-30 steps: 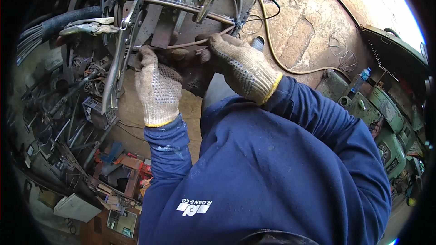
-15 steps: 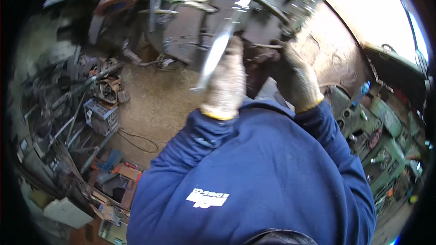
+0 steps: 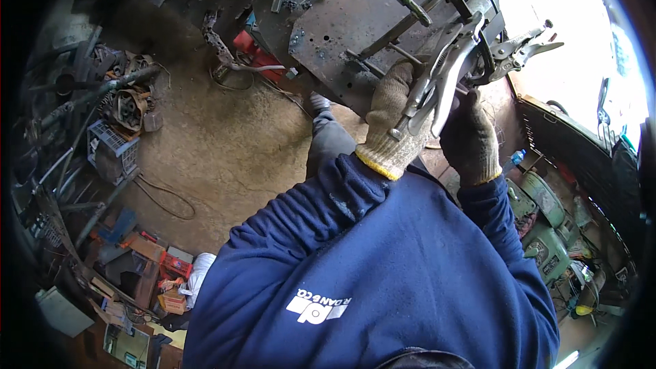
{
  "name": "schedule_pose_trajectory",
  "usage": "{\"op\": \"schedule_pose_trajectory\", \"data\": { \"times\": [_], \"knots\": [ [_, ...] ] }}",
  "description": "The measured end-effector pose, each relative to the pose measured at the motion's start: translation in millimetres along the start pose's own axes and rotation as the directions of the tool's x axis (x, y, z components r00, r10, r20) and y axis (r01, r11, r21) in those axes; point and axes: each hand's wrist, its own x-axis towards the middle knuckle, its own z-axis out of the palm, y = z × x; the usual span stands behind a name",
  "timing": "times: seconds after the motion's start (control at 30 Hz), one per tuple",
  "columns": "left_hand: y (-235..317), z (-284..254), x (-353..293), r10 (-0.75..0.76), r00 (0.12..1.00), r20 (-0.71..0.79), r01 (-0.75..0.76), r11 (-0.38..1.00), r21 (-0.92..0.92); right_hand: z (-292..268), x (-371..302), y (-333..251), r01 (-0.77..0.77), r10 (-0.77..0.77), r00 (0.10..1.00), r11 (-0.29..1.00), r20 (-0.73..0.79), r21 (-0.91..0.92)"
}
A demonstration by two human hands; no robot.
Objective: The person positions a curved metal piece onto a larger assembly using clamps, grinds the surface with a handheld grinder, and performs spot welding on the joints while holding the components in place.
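where the silver locking pliers (image 3: pixel 451 68) slant from lower left to upper right, the gloved left hand (image 3: pixel 393 116) lies just beneath and to the left of their handles, whose lower end overlaps its back in view. its fingers look curled up toward a thin metal rod (image 3: pixel 404 53), but their ends are hidden, so whether they are closed on it cannot be told. the rod shows left of the pliers, at that hand's fingers, its long axis dropping toward the right, so that it runs crosswise to the handles and passes out of sight behind them. a short reddish bar (image 3: pixel 462 88) shows to the right of the pliers, in line with that slope; whether it is the same piece is unclear. the right hand (image 3: pixel 471 137), gloved and dark in shadow, is just right of the pliers' handles, its thumb against or very near the bar; its fingers are hidden, so its grip cannot be told either. the left hand is the nearer one to the rod's visible stretch, the right hand to the bar. up and left of the pliers spreads a steel plate (image 3: pixel 342 27) with small holes; a second pair of pliers (image 3: pixel 523 48) sits to their right, handles pointing away.
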Motion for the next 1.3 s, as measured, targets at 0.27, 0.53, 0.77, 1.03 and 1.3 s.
{"op": "schedule_pose_trajectory", "data": {
  "times": [0.27,0.53,0.77,1.03,1.3],
  "knots": [
    [-7,-2,2,0.003,1.0,-0.008,-0.003,0.998,0.067,19,-3,3,0.048,-0.066,0.987,0.991,-0.145,-0.129],
    [1,-14,16,-0.513,0.848,0.132,0.486,0.654,-0.579,34,-7,3,0.388,-0.45,0.873,0.407,0.189,-0.827],
    [-2,-10,14,-0.552,0.833,0.047,0.5,0.713,-0.492,12,-6,10,0.257,-0.337,0.938,0.51,0.085,-0.821],
    [-12,-2,16,-0.496,0.867,-0.05,0.424,0.785,-0.452,15,-5,13,0.204,-0.229,0.973,0.864,0.001,-0.461],
    [-19,-1,17,-0.43,0.903,-0.01,0.343,0.733,-0.587,22,2,-5,0.555,-0.425,0.795,0.223,0.432,-0.802]
  ]
}}
